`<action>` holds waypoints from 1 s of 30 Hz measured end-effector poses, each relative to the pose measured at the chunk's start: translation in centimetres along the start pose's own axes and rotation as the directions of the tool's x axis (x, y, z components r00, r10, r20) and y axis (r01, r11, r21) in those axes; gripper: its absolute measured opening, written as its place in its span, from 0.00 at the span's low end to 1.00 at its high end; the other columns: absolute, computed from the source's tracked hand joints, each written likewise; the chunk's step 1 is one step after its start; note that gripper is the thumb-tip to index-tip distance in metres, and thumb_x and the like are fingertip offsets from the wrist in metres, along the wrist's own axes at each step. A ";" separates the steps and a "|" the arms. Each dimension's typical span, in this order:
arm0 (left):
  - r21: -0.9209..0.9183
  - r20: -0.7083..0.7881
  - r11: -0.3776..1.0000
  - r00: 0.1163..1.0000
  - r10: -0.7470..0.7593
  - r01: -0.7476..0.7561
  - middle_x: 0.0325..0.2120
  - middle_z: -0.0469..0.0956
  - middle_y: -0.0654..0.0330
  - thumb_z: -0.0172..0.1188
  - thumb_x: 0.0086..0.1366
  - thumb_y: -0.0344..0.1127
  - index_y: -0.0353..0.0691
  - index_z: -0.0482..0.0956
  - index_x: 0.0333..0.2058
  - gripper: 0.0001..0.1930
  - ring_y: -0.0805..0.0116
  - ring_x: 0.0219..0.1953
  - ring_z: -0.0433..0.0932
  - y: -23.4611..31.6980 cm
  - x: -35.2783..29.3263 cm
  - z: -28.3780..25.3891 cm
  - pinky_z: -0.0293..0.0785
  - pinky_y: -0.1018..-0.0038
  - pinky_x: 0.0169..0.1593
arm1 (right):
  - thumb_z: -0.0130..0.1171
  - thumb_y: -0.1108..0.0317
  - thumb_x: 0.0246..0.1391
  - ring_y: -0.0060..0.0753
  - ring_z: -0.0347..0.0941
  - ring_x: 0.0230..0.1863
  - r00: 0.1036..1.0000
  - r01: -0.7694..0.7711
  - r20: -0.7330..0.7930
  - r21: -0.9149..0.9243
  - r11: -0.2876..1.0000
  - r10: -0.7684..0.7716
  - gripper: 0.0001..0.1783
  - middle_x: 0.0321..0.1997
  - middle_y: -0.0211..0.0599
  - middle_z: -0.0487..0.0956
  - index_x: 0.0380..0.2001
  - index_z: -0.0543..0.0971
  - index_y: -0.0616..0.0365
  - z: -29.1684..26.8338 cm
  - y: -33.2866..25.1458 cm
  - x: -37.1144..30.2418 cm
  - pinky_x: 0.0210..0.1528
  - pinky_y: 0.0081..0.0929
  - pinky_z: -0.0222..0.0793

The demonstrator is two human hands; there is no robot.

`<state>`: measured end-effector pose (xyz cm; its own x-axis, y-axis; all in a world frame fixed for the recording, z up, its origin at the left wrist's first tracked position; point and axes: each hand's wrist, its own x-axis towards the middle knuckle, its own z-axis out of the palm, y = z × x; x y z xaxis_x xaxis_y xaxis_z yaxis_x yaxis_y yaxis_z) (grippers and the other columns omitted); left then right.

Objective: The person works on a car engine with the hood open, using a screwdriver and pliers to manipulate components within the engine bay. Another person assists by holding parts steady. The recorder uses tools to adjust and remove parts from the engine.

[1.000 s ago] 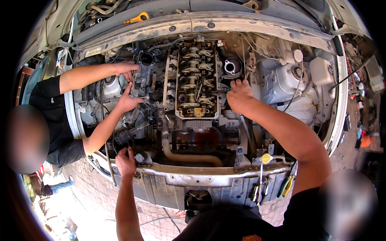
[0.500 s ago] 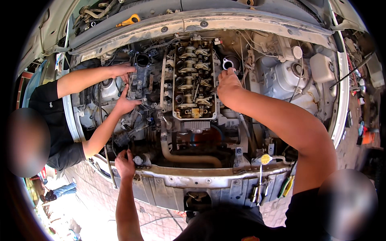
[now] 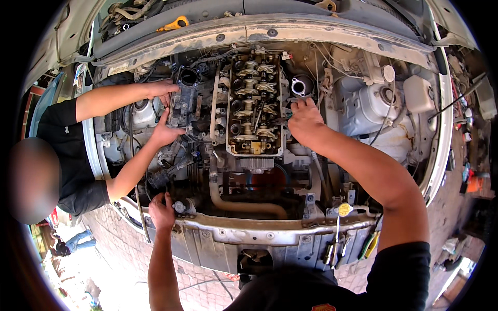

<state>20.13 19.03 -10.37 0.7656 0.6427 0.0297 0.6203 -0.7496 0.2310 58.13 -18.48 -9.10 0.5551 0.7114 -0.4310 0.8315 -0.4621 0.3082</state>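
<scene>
The right hand (image 3: 307, 119), fingers curled, any hold hidden from view, is the nearer to the open engine (image 3: 255, 106) just to its left, whose long axis points away, while the half-curled left hand (image 3: 162, 210), hold unclear, sits well apart, lower left.

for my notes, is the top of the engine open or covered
Open: no cover sits over the engine top, and its rocker arms show bare within the rim, beside the right hand.
</scene>
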 end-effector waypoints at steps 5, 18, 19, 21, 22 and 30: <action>-0.003 0.033 1.000 0.999 -0.014 0.014 0.32 0.81 0.39 0.58 0.77 0.42 0.32 0.81 0.31 0.19 0.32 0.38 0.79 0.2 0.1 -0.3 0.73 0.45 0.42 | 0.64 0.65 0.58 0.48 0.70 0.64 0.998 -0.058 -0.020 0.017 0.998 0.058 0.16 0.58 0.41 0.78 0.46 0.92 0.56 -0.2 0.3 -1.5 0.68 0.49 0.60; 0.020 0.023 0.999 0.999 -0.030 0.029 0.31 0.82 0.39 0.57 0.77 0.42 0.33 0.81 0.29 0.19 0.32 0.38 0.80 0.5 0.1 -0.4 0.72 0.44 0.42 | 0.64 0.67 0.59 0.46 0.70 0.63 0.993 -0.111 -0.013 0.124 0.986 0.114 0.16 0.60 0.41 0.78 0.48 0.92 0.54 2.2 -0.9 -1.5 0.64 0.44 0.60; 0.020 0.018 0.999 0.999 -0.027 0.027 0.31 0.82 0.39 0.58 0.77 0.42 0.33 0.81 0.29 0.19 0.32 0.38 0.80 0.3 0.1 -0.4 0.72 0.44 0.42 | 0.64 0.66 0.59 0.45 0.70 0.63 0.995 -0.085 -0.043 0.100 0.991 0.089 0.16 0.60 0.40 0.79 0.47 0.92 0.54 2.1 -0.3 -1.2 0.64 0.43 0.60; 0.014 0.019 1.000 1.000 -0.013 0.012 0.31 0.82 0.39 0.58 0.77 0.42 0.32 0.81 0.29 0.19 0.32 0.38 0.80 0.2 0.1 -0.3 0.72 0.44 0.42 | 0.64 0.65 0.58 0.43 0.71 0.63 0.994 -0.018 -0.107 0.010 1.000 0.019 0.14 0.59 0.37 0.80 0.45 0.93 0.52 1.8 0.9 -0.3 0.65 0.41 0.60; 0.007 0.021 1.000 1.000 -0.001 0.001 0.31 0.82 0.39 0.58 0.77 0.42 0.32 0.81 0.29 0.19 0.32 0.38 0.80 0.3 0.2 -0.4 0.73 0.45 0.41 | 0.65 0.64 0.58 0.41 0.71 0.62 0.990 0.020 -0.141 -0.056 0.998 -0.028 0.14 0.59 0.35 0.80 0.44 0.93 0.51 1.6 1.7 0.4 0.65 0.39 0.60; 0.005 0.000 1.000 1.000 -0.002 0.002 0.31 0.82 0.39 0.58 0.77 0.41 0.32 0.81 0.30 0.19 0.31 0.38 0.80 0.3 0.1 -0.4 0.73 0.45 0.42 | 0.65 0.62 0.49 0.35 0.73 0.57 0.780 0.193 -0.471 -0.446 0.874 -0.413 0.08 0.48 0.25 0.81 0.25 0.93 0.44 -2.3 6.7 5.4 0.62 0.32 0.63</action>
<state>20.30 18.94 -9.95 0.7646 0.6438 0.0290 0.6225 -0.7494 0.2258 66.71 -16.51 -7.43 0.0804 0.9947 -0.0640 0.8248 -0.0303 0.5647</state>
